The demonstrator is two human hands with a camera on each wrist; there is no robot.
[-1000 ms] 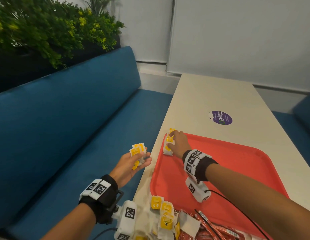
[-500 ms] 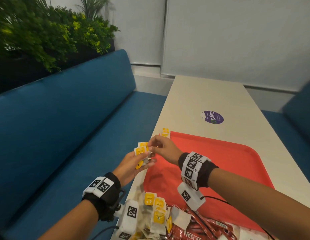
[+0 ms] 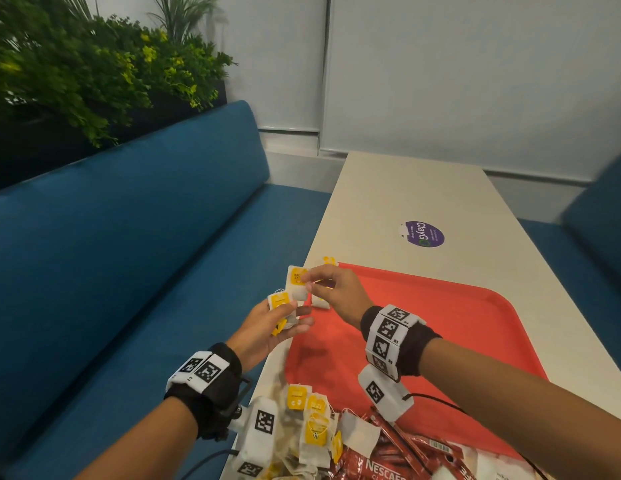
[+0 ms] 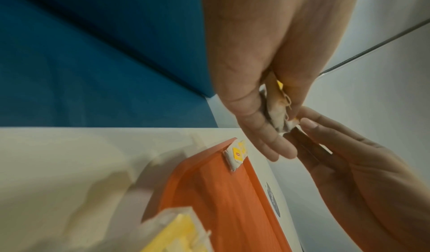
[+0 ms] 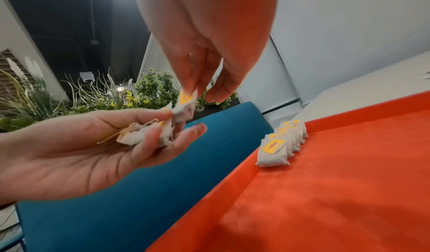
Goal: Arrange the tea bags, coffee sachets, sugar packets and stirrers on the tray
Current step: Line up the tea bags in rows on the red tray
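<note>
My left hand (image 3: 288, 315) hovers by the red tray's (image 3: 440, 323) left rim, palm up, and holds a small bundle of white tea bags (image 5: 144, 134) with yellow tags. My right hand (image 3: 309, 280) pinches one tea bag (image 3: 297, 280) by its top, just above that bundle. In the right wrist view, a row of several tea bags (image 5: 281, 142) stands along the tray's far left corner. Loose tea bags (image 3: 312, 420) and red coffee sachets (image 3: 388, 459) lie heaped at the tray's near edge. No sugar packets or stirrers can be made out.
The tray lies on a long cream table (image 3: 406, 188) with a purple round sticker (image 3: 421, 233) beyond it. A blue bench (image 3: 129, 271) runs along the left, with green plants (image 3: 77, 74) behind its backrest. More blue seating stands at the right.
My right hand left the row at the tray's far corner, came back to my left hand and pinched a tea bag from the bundle. The left hand stayed about where it was.
</note>
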